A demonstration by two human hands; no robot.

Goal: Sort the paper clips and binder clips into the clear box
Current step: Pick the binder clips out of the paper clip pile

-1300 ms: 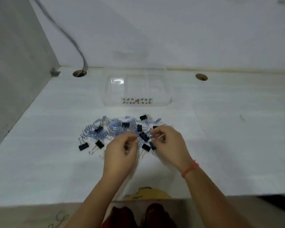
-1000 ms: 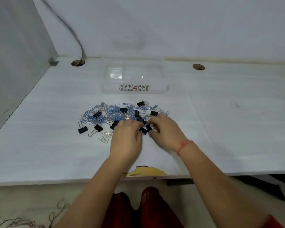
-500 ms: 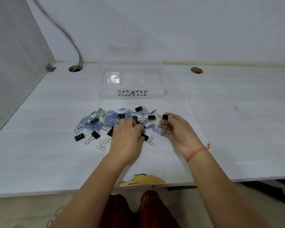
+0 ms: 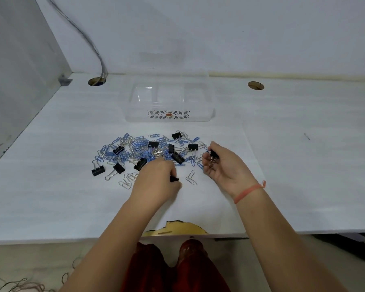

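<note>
A heap of blue and silver paper clips [image 4: 135, 151] with several black binder clips [image 4: 177, 158] lies on the white table. Behind it stands the clear box [image 4: 207, 114] with a leaf pattern on its front wall; nothing shows inside it. My right hand [image 4: 226, 165], at the heap's right edge, holds a black binder clip [image 4: 213, 154] between thumb and fingers, its wire handles hanging down. My left hand [image 4: 156, 182] rests palm down at the heap's near edge, fingers closed on a black binder clip [image 4: 174, 179] that peeks out.
The table [image 4: 51, 197] has two cable holes at the back, left [image 4: 96, 81] and right [image 4: 255, 85], with a cable rising from the left one. A grey partition [image 4: 19, 70] bounds the left side. A chipped spot [image 4: 175, 228] marks the near edge.
My right hand has lifted a binder clip out of the heap and moved right. My left hand has drawn back slightly to the heap's near edge.
</note>
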